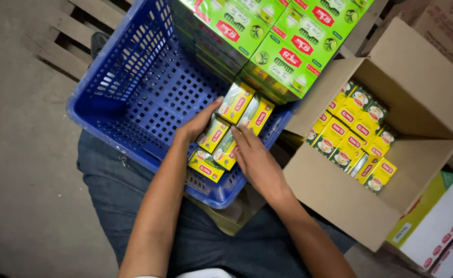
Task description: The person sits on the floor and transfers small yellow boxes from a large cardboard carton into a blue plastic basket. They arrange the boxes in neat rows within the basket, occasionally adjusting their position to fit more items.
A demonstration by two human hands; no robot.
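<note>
Gripping yellow boxes (231, 131) — both hands

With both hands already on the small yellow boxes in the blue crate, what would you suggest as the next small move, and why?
Probably press the small yellow cardboard boxes together and settle them flat on the floor of the blue plastic crate. The left hand and right hand flank the cluster, some boxes sit tilted, and the stacked green cartons leave only that corner free.

A stockroom: wooden pallet (72, 36), concrete floor (15, 154), cardboard carton (339, 195) of boxed goods.
</note>
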